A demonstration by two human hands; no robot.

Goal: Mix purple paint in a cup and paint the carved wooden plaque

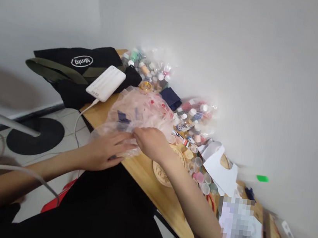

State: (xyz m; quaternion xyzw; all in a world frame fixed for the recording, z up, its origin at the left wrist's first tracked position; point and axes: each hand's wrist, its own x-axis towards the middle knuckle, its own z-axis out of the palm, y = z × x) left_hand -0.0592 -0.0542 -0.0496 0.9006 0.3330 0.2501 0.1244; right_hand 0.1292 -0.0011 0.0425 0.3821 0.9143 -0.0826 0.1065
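A clear plastic bag point(142, 111) with small coloured items inside lies on the wooden table point(143, 171). My left hand point(105, 149) rests on the bag's near edge, fingers curled and pinching the plastic. My right hand point(151, 141) grips the bag just beside it, fingers closed over the film. Under my right wrist lies a round carved wooden disc point(163, 172).
A white power bank point(106, 82) with a cable sits on a black bag point(80, 69) at the table's far end. Many small paint pots point(194, 118) line the wall. White paper point(218, 168) and small cups point(202, 177) lie to the right. A fan base point(35, 136) stands on the floor.
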